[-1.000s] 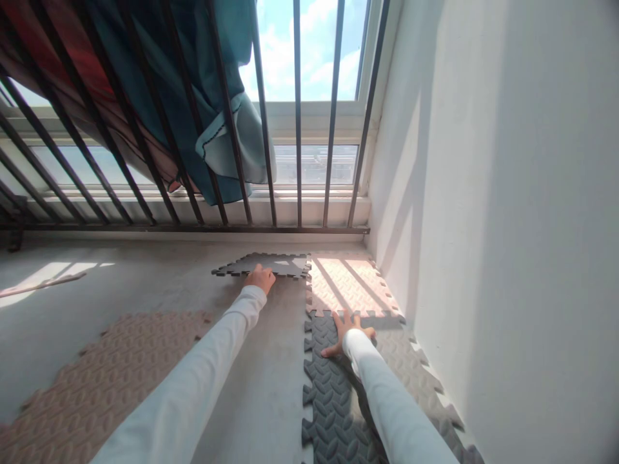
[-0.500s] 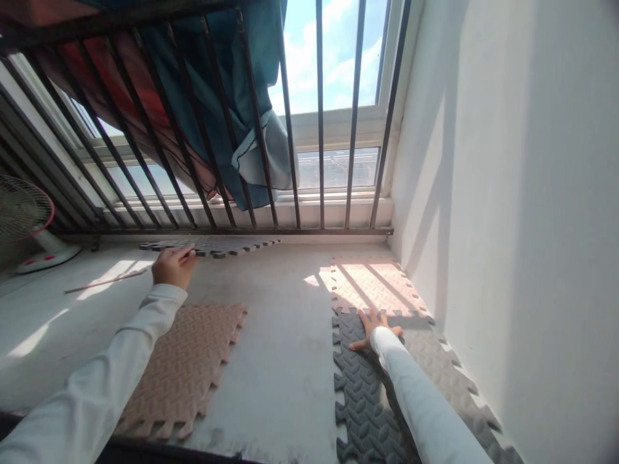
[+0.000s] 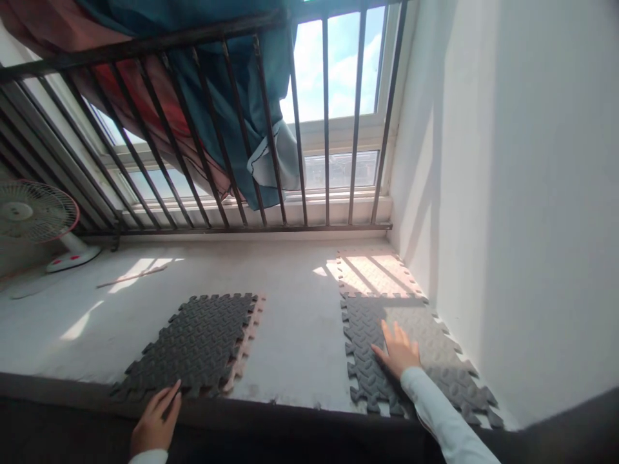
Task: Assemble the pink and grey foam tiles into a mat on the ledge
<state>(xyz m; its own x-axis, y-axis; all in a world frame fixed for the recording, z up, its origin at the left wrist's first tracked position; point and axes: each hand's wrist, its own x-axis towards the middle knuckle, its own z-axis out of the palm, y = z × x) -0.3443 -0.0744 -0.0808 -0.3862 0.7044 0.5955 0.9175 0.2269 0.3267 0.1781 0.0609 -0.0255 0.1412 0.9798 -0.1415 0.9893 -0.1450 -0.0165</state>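
My left hand (image 3: pixel 157 417) is at the front edge of a dark grey interlocking foam mat (image 3: pixel 207 338), thumb and fingers pinched on its toothed border. That mat lies over a pink foam mat (image 3: pixel 245 341), whose toothed right edge peeks out beneath. My right hand (image 3: pixel 399 348) is open, fingers spread on another grey foam mat (image 3: pixel 370 328) beside the wall. Behind it lies a sunlit pink foam mat (image 3: pixel 372 274), edge to edge with the grey one.
A white wall (image 3: pixel 532 225) rises at the right. Dark metal railings (image 3: pixel 326 161) stand before the window, with a blue and red curtain (image 3: pixel 232 116) hanging behind. A fan (image 3: pixel 72 251) and a thin stick (image 3: pixel 130 277) are at left on the pale floor (image 3: pixel 300 322).
My left hand has drawn the grey mat from near the railing back over the pink mat. My right hand has slid slightly nearer on its mat. The view has shifted.
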